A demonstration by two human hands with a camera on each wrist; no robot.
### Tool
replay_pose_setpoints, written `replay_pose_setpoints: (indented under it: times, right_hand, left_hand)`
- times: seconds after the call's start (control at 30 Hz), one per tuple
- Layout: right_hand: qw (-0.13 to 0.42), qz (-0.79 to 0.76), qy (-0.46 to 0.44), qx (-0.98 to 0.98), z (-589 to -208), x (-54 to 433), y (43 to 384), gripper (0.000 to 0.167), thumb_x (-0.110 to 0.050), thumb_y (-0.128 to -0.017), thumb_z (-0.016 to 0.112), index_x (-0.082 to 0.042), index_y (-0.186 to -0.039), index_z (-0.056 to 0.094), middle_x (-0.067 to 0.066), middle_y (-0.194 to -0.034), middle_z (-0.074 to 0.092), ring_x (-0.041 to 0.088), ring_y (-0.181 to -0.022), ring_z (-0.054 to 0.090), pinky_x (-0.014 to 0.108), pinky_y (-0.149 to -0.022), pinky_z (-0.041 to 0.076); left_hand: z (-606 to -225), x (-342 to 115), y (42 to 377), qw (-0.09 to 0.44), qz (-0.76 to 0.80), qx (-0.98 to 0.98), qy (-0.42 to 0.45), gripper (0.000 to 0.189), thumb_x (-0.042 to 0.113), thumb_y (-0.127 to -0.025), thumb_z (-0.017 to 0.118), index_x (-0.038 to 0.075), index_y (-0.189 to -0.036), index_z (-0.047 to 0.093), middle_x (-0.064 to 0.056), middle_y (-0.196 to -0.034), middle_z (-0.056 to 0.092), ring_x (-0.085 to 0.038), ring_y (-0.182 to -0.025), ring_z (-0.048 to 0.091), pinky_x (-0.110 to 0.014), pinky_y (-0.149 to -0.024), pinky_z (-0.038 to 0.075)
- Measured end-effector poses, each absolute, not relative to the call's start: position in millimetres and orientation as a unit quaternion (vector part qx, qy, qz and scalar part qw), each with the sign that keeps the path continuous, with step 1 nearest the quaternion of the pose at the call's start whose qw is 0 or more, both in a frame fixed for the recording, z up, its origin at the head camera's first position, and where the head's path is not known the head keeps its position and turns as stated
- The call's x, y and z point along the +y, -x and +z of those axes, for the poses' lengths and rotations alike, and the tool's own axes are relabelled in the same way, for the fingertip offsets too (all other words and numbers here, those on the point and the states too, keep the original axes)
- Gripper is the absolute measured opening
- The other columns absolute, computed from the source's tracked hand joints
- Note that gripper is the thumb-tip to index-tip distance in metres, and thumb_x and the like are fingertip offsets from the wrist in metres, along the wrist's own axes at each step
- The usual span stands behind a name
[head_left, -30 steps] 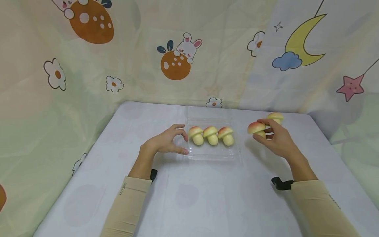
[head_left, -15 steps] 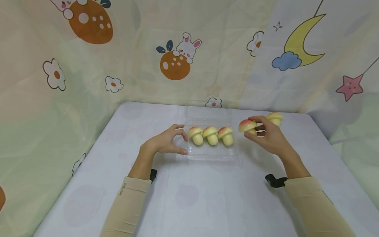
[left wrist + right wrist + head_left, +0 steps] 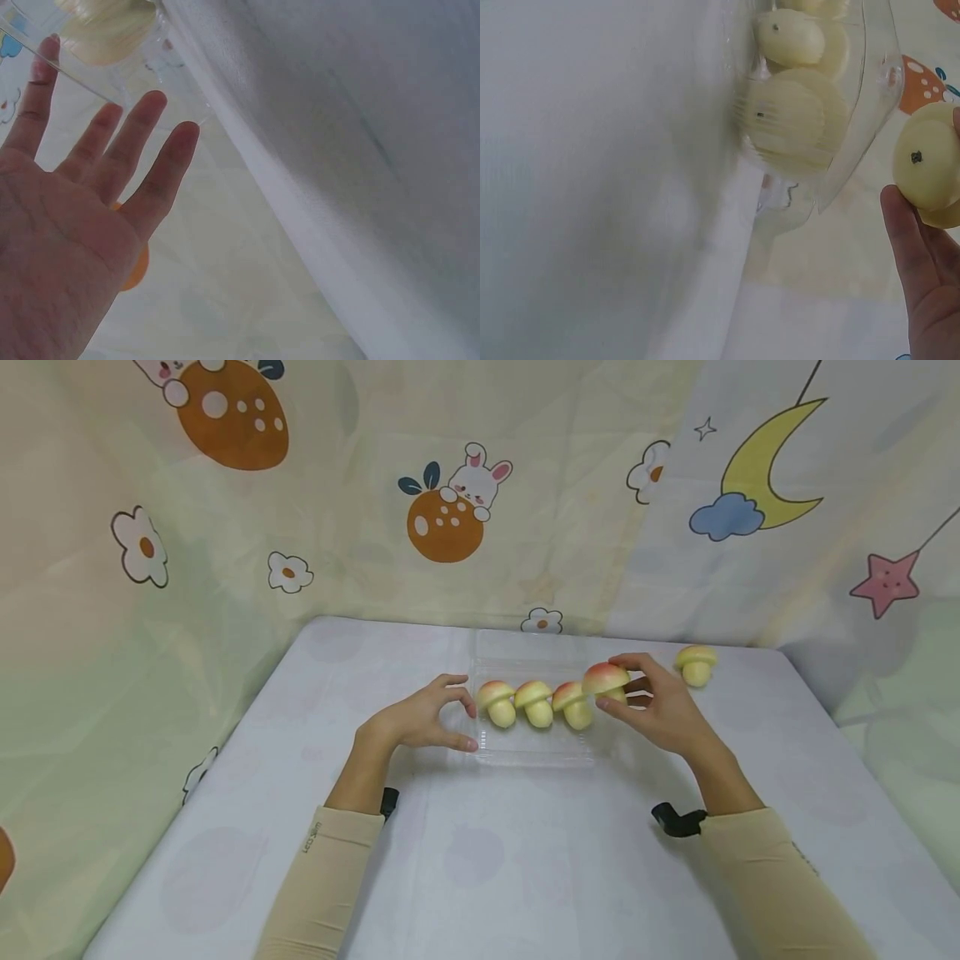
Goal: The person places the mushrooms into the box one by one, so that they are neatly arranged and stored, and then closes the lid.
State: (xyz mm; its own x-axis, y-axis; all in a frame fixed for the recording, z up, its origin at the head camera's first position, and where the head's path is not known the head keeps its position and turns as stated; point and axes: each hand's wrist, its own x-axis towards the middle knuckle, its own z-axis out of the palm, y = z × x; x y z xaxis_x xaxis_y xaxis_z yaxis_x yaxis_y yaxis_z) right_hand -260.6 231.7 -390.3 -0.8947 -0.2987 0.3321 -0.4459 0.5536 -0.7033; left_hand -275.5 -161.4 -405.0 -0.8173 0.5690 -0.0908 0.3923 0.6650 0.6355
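A clear plastic clamshell box point(image 3: 532, 752) lies on the table with its lid raised at the back. Three mushrooms point(image 3: 537, 703), yellow with red-tinged caps and likely toys, sit in a row inside. My left hand point(image 3: 416, 717) rests at the box's left edge, fingers and thumb spread apart; in the left wrist view its fingertips meet the plastic. My right hand point(image 3: 663, 710) pinches another mushroom point(image 3: 604, 680) between thumb and fingers, held above the box's right edge. The right wrist view shows the held mushroom's stem end point(image 3: 926, 161), with a dark mark.
One more mushroom point(image 3: 696, 666) stands at the back right of the table, behind my right hand. The table has a white cloth point(image 3: 480, 860). A printed curtain point(image 3: 570, 502) hangs behind the table and at its sides.
My right hand has moved left with the mushroom, from beside the box to over its right edge. The left hand and the three mushrooms in the box have not moved.
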Motion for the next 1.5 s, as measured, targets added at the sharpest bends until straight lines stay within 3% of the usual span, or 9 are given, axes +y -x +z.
replay_pose_setpoints:
  times: [0.33,0.57,0.73,1.07,1.5]
  right_hand:
    - [0.08,0.431,-0.229,-0.869,-391,217,260,0.059,-0.012,-0.087,0.083,-0.011,-0.138,0.053,0.008,-0.131,0.06,0.03,-0.103,0.07,0.016,-0.084,0.055]
    - [0.071,0.423,-0.244,-0.87,-393,206,261,0.055,-0.021,-0.09,0.082,-0.013,-0.135,0.053,0.008,-0.121,0.065,0.028,-0.1,0.07,0.039,-0.086,0.06]
    - [0.062,0.429,-0.258,-0.864,-396,198,263,0.055,-0.022,-0.089,0.083,-0.013,-0.134,0.053,0.007,-0.122,0.065,0.025,-0.097,0.07,0.045,-0.086,0.06]
    - [0.018,0.453,-0.27,-0.849,-399,181,261,0.056,-0.017,-0.087,0.085,-0.009,-0.133,0.055,0.009,-0.128,0.061,0.026,-0.093,0.071,0.037,-0.085,0.061]
    - [-0.038,0.444,-0.257,-0.858,-403,162,258,0.055,-0.023,-0.086,0.086,-0.009,-0.13,0.056,0.01,-0.126,0.063,0.027,-0.101,0.072,0.037,-0.085,0.061]
  left_hand:
    - [-406,-161,276,0.142,0.313,0.899,-0.27,0.055,0.052,-0.079,0.087,0.019,-0.117,0.066,-0.008,-0.169,0.022,-0.033,-0.153,0.028,-0.055,-0.117,0.034]
    - [-405,-162,276,0.145,0.312,0.901,-0.265,0.055,0.053,-0.079,0.086,0.02,-0.118,0.066,-0.006,-0.169,0.021,-0.033,-0.153,0.028,-0.055,-0.116,0.034]
    - [-404,-162,276,0.148,0.313,0.901,-0.261,0.055,0.053,-0.079,0.086,0.02,-0.118,0.066,-0.005,-0.169,0.02,-0.033,-0.154,0.028,-0.055,-0.116,0.034]
    - [-405,-162,275,0.147,0.313,0.902,-0.26,0.054,0.051,-0.079,0.087,0.02,-0.118,0.066,-0.006,-0.169,0.021,-0.032,-0.153,0.028,-0.054,-0.116,0.035]
    - [-404,-162,275,0.145,0.315,0.9,-0.264,0.054,0.05,-0.078,0.087,0.019,-0.118,0.067,-0.008,-0.169,0.021,-0.033,-0.153,0.029,-0.054,-0.116,0.035]
